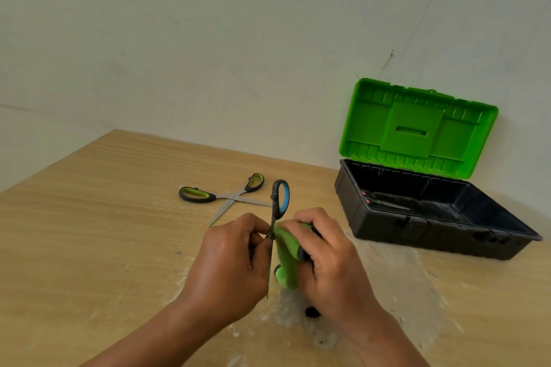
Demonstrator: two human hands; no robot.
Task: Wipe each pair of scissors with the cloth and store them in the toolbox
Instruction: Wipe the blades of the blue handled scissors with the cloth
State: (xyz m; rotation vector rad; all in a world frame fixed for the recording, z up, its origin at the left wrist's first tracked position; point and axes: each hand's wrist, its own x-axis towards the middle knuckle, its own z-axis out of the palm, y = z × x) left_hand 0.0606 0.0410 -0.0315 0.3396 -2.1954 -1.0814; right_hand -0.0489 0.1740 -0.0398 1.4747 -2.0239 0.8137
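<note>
**Left forearm:** bare, enters from the lower left edge and angles up and to the right.

**Left hand** [235,256]**:** back toward the camera, fingers curled. Thumb and fingertips pinch the steel scissors with the black-and-blue plastic handle [280,199] near the pivot, with the handle loop up and the blade tip down.

**Right forearm:** bare, enters from the lower right edge and angles up and to the left.

**Right hand** [328,250]**:** back upward, fingers and thumb curled round the bunched bright green cloth [286,253], which it presses against the scissors.

**Both hands:** close together in mid-frame, knuckles nearly meeting.
</note>
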